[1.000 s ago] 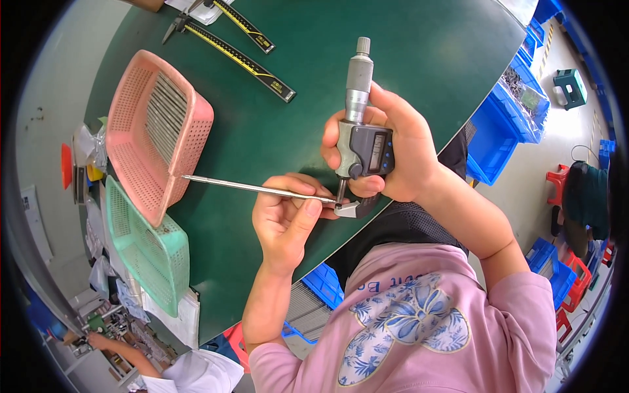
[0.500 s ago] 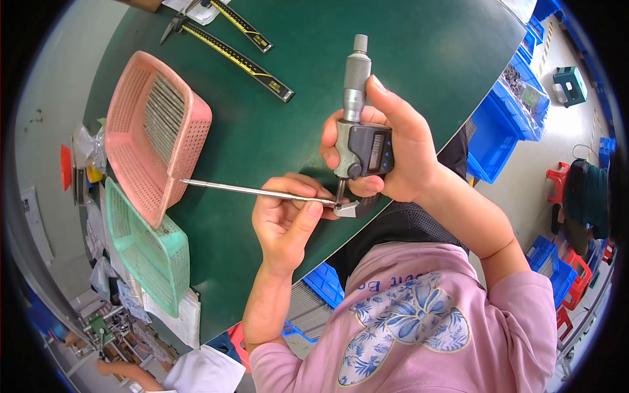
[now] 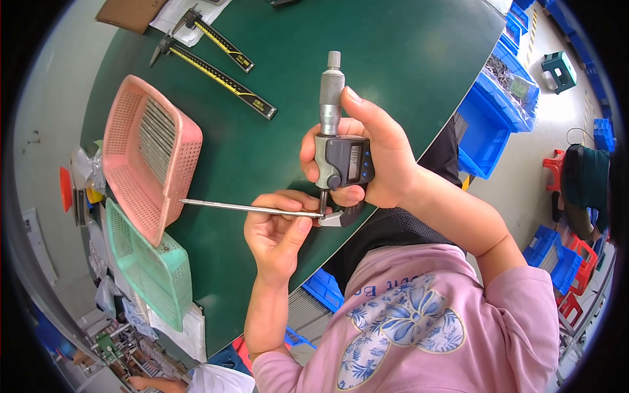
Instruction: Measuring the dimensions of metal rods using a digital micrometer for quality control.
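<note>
My right hand (image 3: 386, 147) is closed around a digital micrometer (image 3: 332, 147), its thimble pointing away from me and its small screen facing up. The thumb lies beside the thimble. Between thumb and fingers, my left hand (image 3: 278, 236) pinches a thin metal rod (image 3: 229, 206). The rod's right end sits at the micrometer's jaws, between spindle and anvil; whether both faces touch it is too small to tell. Its left end points at the pink basket (image 3: 190, 154), which holds several similar metal rods (image 3: 156, 141).
A green basket (image 3: 180, 281) stands nearer me, against the pink one. Two calipers (image 3: 223, 75) lie at the far left of the green table (image 3: 393, 39), beside papers and cardboard (image 3: 131, 14). Blue bins (image 3: 485, 137) stand to the right. Another person's arm (image 3: 157, 384) shows at the lower left.
The micrometer and both hands appear slightly further left and lower, as the whole view has shifted a little. The rod's end stays at the jaws, and both grips are unchanged.
</note>
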A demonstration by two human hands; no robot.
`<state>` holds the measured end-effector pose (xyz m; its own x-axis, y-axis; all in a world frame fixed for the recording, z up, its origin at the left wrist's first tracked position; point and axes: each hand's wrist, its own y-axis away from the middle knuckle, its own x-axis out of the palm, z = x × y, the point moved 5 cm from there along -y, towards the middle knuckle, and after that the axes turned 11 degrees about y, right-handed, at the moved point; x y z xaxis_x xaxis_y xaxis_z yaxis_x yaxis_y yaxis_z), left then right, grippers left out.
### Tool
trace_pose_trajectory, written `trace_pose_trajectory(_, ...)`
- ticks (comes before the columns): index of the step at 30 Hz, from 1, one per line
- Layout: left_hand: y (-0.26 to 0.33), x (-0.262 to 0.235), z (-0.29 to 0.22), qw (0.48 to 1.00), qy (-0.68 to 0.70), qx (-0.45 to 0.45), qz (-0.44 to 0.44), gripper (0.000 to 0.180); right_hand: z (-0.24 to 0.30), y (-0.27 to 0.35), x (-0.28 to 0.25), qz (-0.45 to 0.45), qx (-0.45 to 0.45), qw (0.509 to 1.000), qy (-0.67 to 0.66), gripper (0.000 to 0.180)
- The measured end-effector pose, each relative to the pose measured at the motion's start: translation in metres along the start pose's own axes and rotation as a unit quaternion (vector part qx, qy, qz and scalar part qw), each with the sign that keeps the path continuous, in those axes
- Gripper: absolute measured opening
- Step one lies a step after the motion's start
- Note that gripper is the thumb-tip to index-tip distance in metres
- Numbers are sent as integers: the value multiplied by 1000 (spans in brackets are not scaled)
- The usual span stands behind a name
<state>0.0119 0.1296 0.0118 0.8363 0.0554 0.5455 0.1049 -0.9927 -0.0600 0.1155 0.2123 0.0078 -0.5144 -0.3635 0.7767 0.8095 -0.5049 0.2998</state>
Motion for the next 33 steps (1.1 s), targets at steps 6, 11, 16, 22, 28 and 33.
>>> trace_pose_trajectory(6,0,1,-2,999,22,-20,-15,17,-1,-1,1,15,8,1000,-7,66)
trace_pose_trajectory(11,0,0,-1,1000,1,-14,-18,17,0,0,-1,23,12,999,-26,63)
trace_pose_trajectory(16,0,1,-1,1000,-2,-5,-14,17,0,0,-1,11,5,1000,-16,63)
trace_pose_trajectory(22,0,2,-1,1000,-2,4,-1,17,0,0,0,0,1,1000,-6,63)
trace_pose_trajectory(28,0,1,0,1000,-10,6,3,18,2,2,0,-11,-11,1000,6,62)
trace_pose_trajectory(33,3,-1,1,999,-15,3,-37,28,1,0,0,-20,-15,1000,0,61)
